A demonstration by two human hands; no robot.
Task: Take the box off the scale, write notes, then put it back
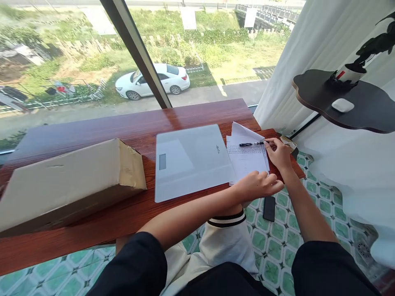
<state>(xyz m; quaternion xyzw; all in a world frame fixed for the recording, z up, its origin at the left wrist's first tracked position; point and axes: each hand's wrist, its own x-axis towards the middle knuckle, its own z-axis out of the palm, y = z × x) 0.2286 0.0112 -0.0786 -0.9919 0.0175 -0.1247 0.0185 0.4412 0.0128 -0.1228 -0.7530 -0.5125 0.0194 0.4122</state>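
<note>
The wooden surface (92, 135) stood at a window. The right hand (279, 153) pinched the pen (251, 144) over the papers (247, 158); the left hand (257, 185), loosely curled and empty, rested below them. Judged step: writing pending; next, tip to paper.

Bright daylight, pouring in through the window (77, 61) ahead. Pale glare across the far part of the table (191, 117) and over the glass scale (191, 162). Soft shadows toward the near edge. Strong wide-angle bending at the borders, window frame (135, 49) slanted. Sharp overall; curtain (308, 53) nearly blown out.
</note>
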